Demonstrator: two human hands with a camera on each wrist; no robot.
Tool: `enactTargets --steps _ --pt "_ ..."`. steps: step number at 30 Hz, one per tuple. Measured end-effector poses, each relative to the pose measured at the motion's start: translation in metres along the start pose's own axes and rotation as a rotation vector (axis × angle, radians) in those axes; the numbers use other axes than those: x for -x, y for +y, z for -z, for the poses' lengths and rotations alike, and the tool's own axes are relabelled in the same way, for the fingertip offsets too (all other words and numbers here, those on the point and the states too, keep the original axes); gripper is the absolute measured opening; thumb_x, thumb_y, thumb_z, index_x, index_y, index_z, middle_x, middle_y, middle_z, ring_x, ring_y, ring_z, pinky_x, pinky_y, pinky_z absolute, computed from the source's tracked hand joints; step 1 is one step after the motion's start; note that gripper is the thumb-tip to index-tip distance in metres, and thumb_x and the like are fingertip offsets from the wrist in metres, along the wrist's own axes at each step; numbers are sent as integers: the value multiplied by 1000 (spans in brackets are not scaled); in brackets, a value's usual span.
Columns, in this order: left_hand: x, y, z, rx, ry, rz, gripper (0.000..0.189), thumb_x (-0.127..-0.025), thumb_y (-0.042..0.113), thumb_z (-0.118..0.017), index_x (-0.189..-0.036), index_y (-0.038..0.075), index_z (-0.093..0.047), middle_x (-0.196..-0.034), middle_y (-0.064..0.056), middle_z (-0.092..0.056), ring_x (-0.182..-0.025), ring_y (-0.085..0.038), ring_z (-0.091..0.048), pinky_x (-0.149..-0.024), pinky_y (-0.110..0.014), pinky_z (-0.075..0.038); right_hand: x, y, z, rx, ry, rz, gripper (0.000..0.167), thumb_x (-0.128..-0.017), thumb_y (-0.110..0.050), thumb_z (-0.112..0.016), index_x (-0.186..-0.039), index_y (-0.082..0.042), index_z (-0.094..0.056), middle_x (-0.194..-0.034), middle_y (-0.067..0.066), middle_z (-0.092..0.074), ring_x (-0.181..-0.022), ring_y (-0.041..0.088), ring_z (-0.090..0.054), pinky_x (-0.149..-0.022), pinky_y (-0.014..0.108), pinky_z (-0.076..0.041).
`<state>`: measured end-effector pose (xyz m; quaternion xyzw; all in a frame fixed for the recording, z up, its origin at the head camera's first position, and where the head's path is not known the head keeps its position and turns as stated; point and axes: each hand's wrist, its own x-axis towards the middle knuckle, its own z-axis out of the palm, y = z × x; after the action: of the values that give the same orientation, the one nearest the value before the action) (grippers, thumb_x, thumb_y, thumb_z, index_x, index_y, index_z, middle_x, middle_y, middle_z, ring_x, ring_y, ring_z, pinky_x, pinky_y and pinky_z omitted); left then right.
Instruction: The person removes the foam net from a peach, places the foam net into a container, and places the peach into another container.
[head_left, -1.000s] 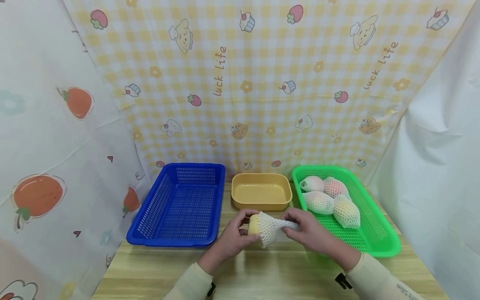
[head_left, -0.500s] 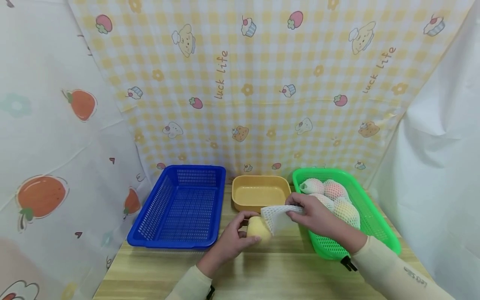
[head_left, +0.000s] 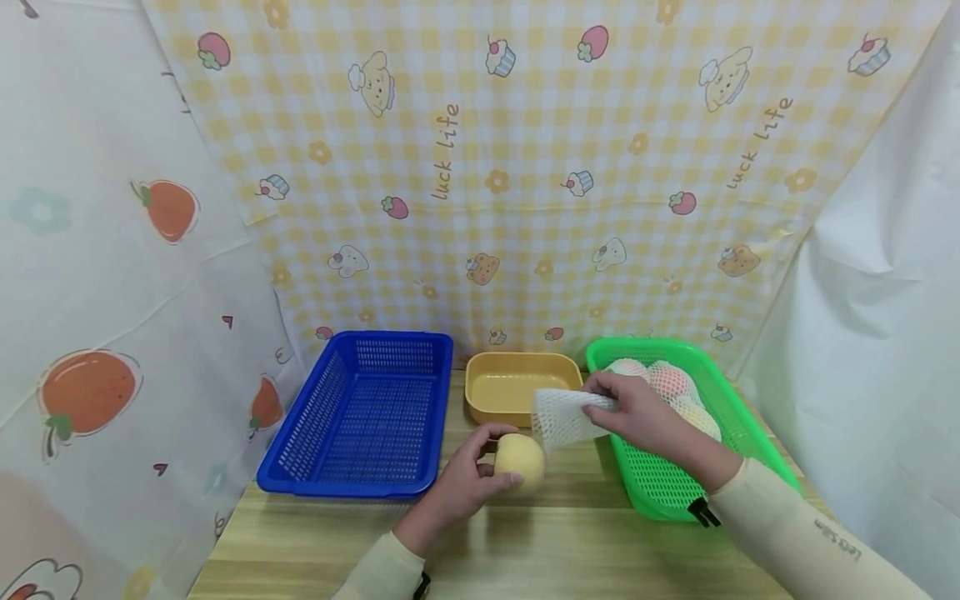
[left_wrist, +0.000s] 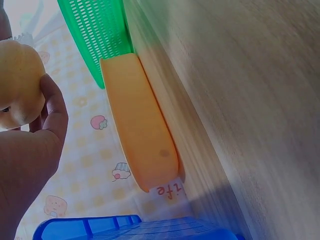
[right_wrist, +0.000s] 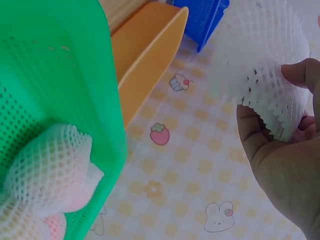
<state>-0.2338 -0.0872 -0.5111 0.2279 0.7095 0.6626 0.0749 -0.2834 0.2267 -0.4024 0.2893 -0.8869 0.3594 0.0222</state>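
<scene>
Head view: where is the round yellow fruit [head_left: 520, 461] held?

– It is gripped by the left hand [head_left: 468, 477], right of the blue plastic basket [head_left: 345, 485].

– And the white foam net [head_left: 561, 418]?

– It is pinched by the right hand [head_left: 636, 417], its wide end turned left, just beside the fruit.

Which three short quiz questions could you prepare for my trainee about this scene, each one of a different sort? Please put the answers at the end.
1. Which grip holds the yellow fruit, the person's left or right?
2. True or false: the white foam net covers that fruit.
3. What stands between the blue basket and the green basket? A) a glass bottle; B) a yellow tray; C) a pair of scissors.

Key:
1. The left grip.
2. False; the right grip holds it.
3. B.
</scene>
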Motion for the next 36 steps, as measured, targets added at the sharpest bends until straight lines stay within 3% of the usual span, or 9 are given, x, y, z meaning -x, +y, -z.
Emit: enactTargets --steps 11,20,28,36 --pt "0 -1 0 -7 5 10 62 -99 19 -82 -153 8 -55 -144 -16 -55 -127 -37 -56 -94 -37 -61 -11 6 7 7 -7 -8 6 -105 -12 -78 -106 -11 -72 -86 -5 -65 -76 14 -56 -66 29 -51" --pt "0 -3 2 1 -1 15 64 -99 20 -82 -154 6 -54 -145 -18 -54 -127 -38 -56 -94 -38 -61 -24 8 4 77 5 1 8 -104 -15 -79 -104 -17 -72 -81 -9 -62 -72 12 -54 -66 30 -49" --pt "-1 -6 3 -8 -3 13 61 -99 20 -82 -153 8 -55 -145 -15 -54 -127 -38 -56 -93 -37 -61 -50 7 6 92 -67 -70 14 -108 -22 -75 -103 -15 -65 -80 -2 -51 -72 16 -48 -70 34 -44" --pt "-2 -6 3 -14 -3 7 63 -99 20 -82 -153 6 -54 -146 -14 -54 -127 -38 -56 -92 -36 -62 -80 30 7 38 -86 -73 12 -108 -17 -74 -104 -10 -65 -83 2 -55 -73 18 -48 -72 36 -46"
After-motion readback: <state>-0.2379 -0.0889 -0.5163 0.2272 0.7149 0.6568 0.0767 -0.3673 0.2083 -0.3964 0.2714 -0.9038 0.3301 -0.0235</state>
